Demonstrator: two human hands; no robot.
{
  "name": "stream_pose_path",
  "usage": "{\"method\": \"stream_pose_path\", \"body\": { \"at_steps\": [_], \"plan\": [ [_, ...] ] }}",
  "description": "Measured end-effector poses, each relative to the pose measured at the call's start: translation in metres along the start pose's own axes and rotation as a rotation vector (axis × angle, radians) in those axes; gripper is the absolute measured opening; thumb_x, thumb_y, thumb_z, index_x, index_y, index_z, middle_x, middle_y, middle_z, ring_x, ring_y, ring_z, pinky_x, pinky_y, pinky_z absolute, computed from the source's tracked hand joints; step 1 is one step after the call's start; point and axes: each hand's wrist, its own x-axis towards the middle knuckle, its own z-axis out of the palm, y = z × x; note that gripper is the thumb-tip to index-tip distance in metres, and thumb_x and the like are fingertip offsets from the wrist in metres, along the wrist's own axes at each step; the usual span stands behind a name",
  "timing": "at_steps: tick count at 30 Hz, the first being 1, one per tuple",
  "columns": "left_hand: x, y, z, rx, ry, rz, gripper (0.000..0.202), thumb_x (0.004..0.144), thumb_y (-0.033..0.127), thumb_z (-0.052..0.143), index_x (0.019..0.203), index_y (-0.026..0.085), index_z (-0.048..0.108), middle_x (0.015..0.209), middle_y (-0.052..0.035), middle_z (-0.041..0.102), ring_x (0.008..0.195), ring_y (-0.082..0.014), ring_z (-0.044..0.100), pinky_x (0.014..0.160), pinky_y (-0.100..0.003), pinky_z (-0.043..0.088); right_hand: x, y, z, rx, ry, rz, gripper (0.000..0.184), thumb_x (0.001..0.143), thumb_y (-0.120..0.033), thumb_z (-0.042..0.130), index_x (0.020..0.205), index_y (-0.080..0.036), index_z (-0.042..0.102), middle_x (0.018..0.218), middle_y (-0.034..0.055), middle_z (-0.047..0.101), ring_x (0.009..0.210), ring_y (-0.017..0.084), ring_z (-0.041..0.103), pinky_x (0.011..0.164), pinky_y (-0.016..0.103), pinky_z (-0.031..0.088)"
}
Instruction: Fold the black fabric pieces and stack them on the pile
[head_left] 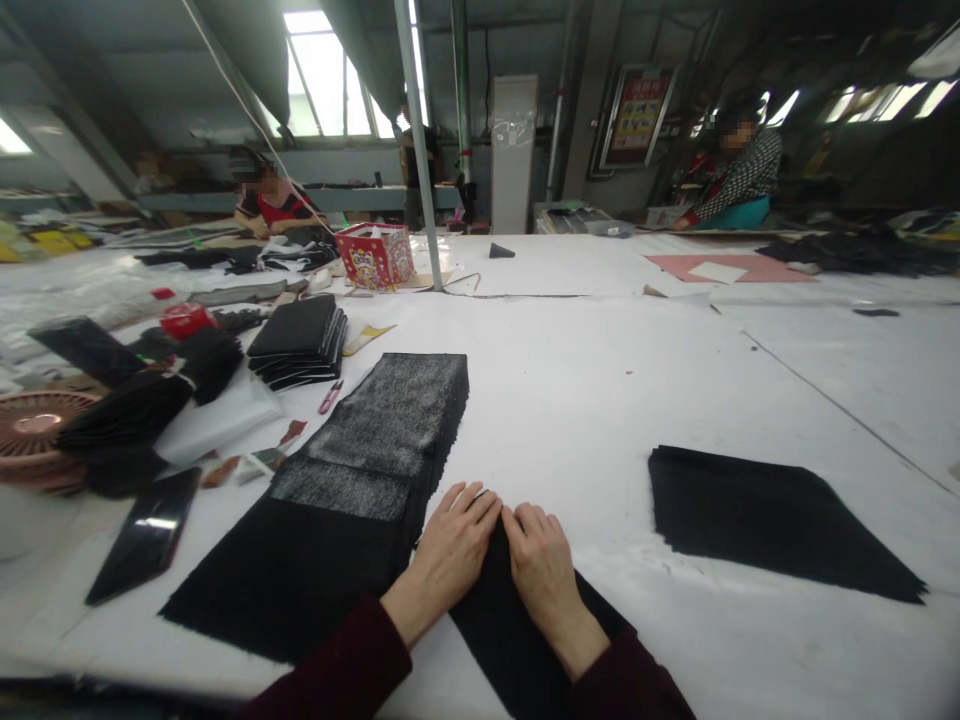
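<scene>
Far left on my feed, a pinkish-brown round, slatted thing sits by the bench's left edge, a tied black bundle crowding it. Nearer the front-left corner lies a dark phone, tilted. Clear plastic sprawls behind, then a folded black stack with pink snips just beside it. Now the big obstacle: a speckled-topped pile, running back from the front edge of the bench, hemming in my left hand. Past the pile, a pole rises beside a red box. Here's the black cloth, slanting in from the front edge; my left hand and right hand meet at its far tip, fingers bent, thumbs hidden; I can't tell whether they pinch. Well right, another black pile lies toward the bench's right edge, a pink sheet far behind it.
</scene>
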Motion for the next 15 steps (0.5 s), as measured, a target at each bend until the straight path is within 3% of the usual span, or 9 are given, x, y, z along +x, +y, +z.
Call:
{"method": "stream_pose_path", "body": {
  "at_steps": [4,15],
  "plan": [
    [0.005,-0.006,-0.002,0.025,-0.033,0.040,0.038,0.092,0.013,0.048,0.129,0.017,0.054,0.126,-0.0058,0.060,0.129,-0.0226,0.043,0.116,-0.042,0.023,0.002,0.005,-0.003,0.062,-0.001,0.027,0.025,0.093,-0.008,0.048,0.112,-0.016,0.061,0.088,0.0054,0.056,0.081,0.019,0.049,0.073,0.032,0.037],
    [0.004,-0.001,-0.012,0.022,-0.066,0.075,0.043,0.092,0.011,0.047,0.133,0.021,0.050,0.129,-0.0049,0.056,0.127,-0.0218,0.044,0.117,-0.042,0.022,-0.026,0.018,-0.009,0.132,0.020,0.018,0.028,0.095,-0.008,0.044,0.116,-0.016,0.060,0.089,0.0059,0.055,0.085,0.020,0.049,0.076,0.032,0.039]
  ]
}}
